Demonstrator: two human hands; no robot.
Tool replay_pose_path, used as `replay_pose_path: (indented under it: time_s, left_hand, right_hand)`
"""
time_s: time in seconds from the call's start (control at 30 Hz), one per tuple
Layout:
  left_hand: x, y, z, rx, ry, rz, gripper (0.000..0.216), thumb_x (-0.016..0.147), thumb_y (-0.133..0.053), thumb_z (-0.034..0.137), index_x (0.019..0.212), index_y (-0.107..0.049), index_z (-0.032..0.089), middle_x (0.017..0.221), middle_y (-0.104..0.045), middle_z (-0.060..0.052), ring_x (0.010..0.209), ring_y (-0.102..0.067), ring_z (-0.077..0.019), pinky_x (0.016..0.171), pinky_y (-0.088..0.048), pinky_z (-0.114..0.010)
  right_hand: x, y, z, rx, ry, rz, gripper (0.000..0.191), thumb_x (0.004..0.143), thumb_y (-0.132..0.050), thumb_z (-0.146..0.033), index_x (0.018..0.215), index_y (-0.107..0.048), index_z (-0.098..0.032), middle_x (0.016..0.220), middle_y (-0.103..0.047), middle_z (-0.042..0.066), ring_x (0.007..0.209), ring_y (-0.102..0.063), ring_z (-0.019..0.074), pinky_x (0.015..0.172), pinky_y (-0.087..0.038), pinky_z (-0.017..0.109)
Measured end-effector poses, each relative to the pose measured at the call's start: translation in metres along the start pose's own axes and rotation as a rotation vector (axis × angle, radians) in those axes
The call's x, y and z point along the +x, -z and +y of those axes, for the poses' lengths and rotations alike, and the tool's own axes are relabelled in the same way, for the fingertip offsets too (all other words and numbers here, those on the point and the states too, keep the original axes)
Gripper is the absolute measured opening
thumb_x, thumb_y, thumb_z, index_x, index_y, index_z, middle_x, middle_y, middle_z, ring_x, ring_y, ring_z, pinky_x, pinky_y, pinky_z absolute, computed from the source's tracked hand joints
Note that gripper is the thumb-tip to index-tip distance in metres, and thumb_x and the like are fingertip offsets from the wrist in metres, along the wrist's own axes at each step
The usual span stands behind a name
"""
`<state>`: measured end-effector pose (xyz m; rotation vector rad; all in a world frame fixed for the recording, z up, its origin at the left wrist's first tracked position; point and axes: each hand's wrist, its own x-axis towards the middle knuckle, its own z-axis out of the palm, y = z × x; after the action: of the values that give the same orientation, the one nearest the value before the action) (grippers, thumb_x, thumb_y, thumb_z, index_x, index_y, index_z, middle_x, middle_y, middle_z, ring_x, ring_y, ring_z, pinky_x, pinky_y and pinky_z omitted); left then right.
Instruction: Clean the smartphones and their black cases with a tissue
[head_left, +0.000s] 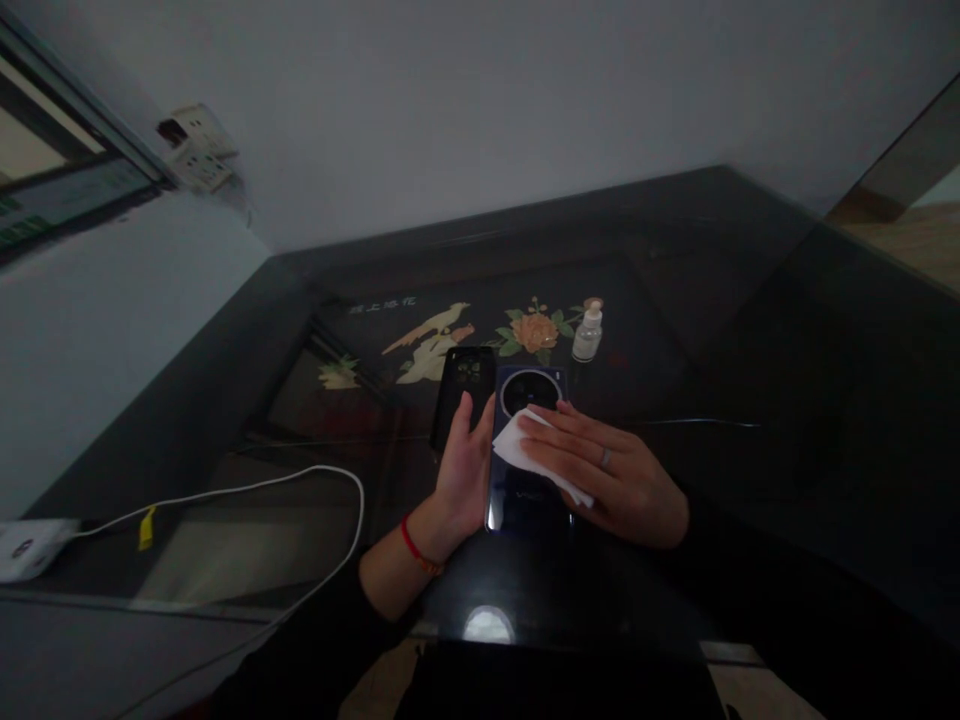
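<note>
A dark blue phone (521, 500) lies back up on the black glass table (750, 400), its round camera ring at the far end. My left hand (461, 475) grips the phone's left edge, a red cord round the wrist. My right hand (607, 470), with a ring on one finger, presses a white wipe (517, 450) flat onto the phone's back just below the camera ring. A black phone case (461, 385) lies on the table just left of the phone, partly behind my left hand.
A small clear bottle (587, 332) stands beyond the phone, near a painted flower and birds under the glass. A white cable (300, 480) loops from a white charger (30, 548) at the left edge. Wall sockets (196, 150) hang at upper left.
</note>
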<state>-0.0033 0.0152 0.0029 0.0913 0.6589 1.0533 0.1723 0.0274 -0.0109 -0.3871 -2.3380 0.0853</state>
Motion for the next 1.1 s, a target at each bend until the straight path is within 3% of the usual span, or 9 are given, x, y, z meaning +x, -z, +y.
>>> replay_pose_path:
  time_s: [0.13, 0.2, 0.27, 0.4, 0.53, 0.73, 0.8, 0.97, 1.1]
  left_hand:
    - [-0.001, -0.002, -0.009, -0.098, 0.075, 0.057, 0.043, 0.094, -0.03, 0.039, 0.118, -0.06, 0.018, 0.069, -0.065, -0.001, 0.07, -0.063, -0.017, 0.089, -0.044, -0.033]
    - [-0.002, -0.002, -0.011, -0.13, 0.099, 0.049, 0.043, 0.093, -0.03, 0.037, 0.111, -0.063, 0.016, 0.063, -0.062, 0.0, 0.063, -0.061, -0.0158, 0.086, -0.044, -0.032]
    - [-0.002, -0.001, -0.011, -0.129, 0.1, 0.026, 0.045, 0.093, -0.029, 0.037, 0.118, -0.061, 0.016, 0.063, -0.062, 0.0, 0.063, -0.061, -0.016, 0.087, -0.044, -0.032]
    - [-0.003, 0.003, -0.009, -0.018, 0.097, -0.095, 0.058, 0.094, -0.026, 0.054, 0.144, -0.037, 0.027, 0.096, -0.07, -0.005, 0.087, -0.067, -0.0206, 0.095, -0.04, -0.037]
    - [-0.002, 0.006, -0.007, 0.05, 0.115, -0.288, 0.076, 0.084, -0.02, 0.075, 0.15, -0.022, 0.035, 0.128, -0.06, -0.011, 0.108, -0.063, -0.0304, 0.1, -0.036, -0.048]
    - [-0.001, 0.007, -0.01, 0.01, 0.051, -0.114, 0.065, 0.093, -0.02, 0.062, 0.149, -0.027, 0.03, 0.129, -0.06, -0.009, 0.114, -0.059, -0.0258, 0.101, -0.038, -0.042]
    - [-0.001, 0.006, -0.009, 0.018, 0.057, -0.123, 0.065, 0.092, -0.02, 0.062, 0.149, -0.026, 0.031, 0.132, -0.059, -0.009, 0.116, -0.058, -0.0264, 0.101, -0.038, -0.042]
    - [0.001, 0.008, -0.004, 0.072, 0.114, -0.289, 0.079, 0.083, -0.022, 0.077, 0.15, -0.021, 0.035, 0.134, -0.056, -0.012, 0.113, -0.06, -0.0328, 0.097, -0.039, -0.05]
    - [0.002, 0.009, -0.002, 0.071, 0.037, -0.19, 0.071, 0.089, -0.016, 0.068, 0.151, -0.02, 0.031, 0.138, -0.054, -0.011, 0.118, -0.057, -0.0281, 0.103, -0.036, -0.045]
  right_hand:
    - [0.001, -0.004, 0.001, -0.021, -0.026, -0.037, 0.039, 0.091, -0.046, -0.009, 0.129, -0.052, -0.009, 0.131, -0.059, 0.016, 0.133, -0.045, 0.0224, 0.109, -0.043, 0.045]
    - [0.002, -0.005, 0.001, -0.025, -0.031, -0.046, 0.038, 0.09, -0.045, -0.008, 0.127, -0.054, -0.009, 0.131, -0.059, 0.016, 0.133, -0.045, 0.0227, 0.109, -0.043, 0.045]
    - [0.002, -0.005, 0.0, -0.019, -0.024, -0.062, 0.036, 0.09, -0.045, -0.008, 0.125, -0.056, -0.007, 0.131, -0.059, 0.017, 0.133, -0.045, 0.0233, 0.108, -0.042, 0.047]
    - [0.002, -0.006, -0.01, 0.051, 0.125, -0.099, 0.032, 0.093, -0.042, -0.012, 0.118, -0.06, -0.006, 0.126, -0.063, 0.016, 0.13, -0.048, 0.0219, 0.11, -0.041, 0.044]
    - [0.002, -0.007, -0.018, 0.08, 0.263, -0.101, 0.031, 0.096, -0.038, -0.014, 0.111, -0.064, -0.006, 0.121, -0.067, 0.012, 0.127, -0.051, 0.0216, 0.11, -0.042, 0.039]
    - [0.003, -0.004, -0.008, -0.094, -0.052, 0.003, 0.031, 0.092, -0.043, -0.009, 0.118, -0.06, -0.005, 0.127, -0.062, 0.018, 0.129, -0.05, 0.0249, 0.107, -0.044, 0.045]
    - [0.003, -0.007, -0.011, -0.066, 0.005, -0.014, 0.03, 0.093, -0.043, -0.01, 0.116, -0.061, -0.005, 0.126, -0.063, 0.016, 0.125, -0.053, 0.025, 0.106, -0.046, 0.044]
    - [0.002, -0.012, -0.021, 0.048, 0.277, -0.062, 0.029, 0.096, -0.039, -0.012, 0.104, -0.067, -0.008, 0.116, -0.07, 0.009, 0.119, -0.059, 0.0216, 0.106, -0.046, 0.038]
    - [0.001, -0.006, -0.011, -0.061, 0.048, -0.002, 0.028, 0.094, -0.042, -0.011, 0.112, -0.063, -0.005, 0.123, -0.065, 0.016, 0.125, -0.054, 0.0246, 0.105, -0.046, 0.045]
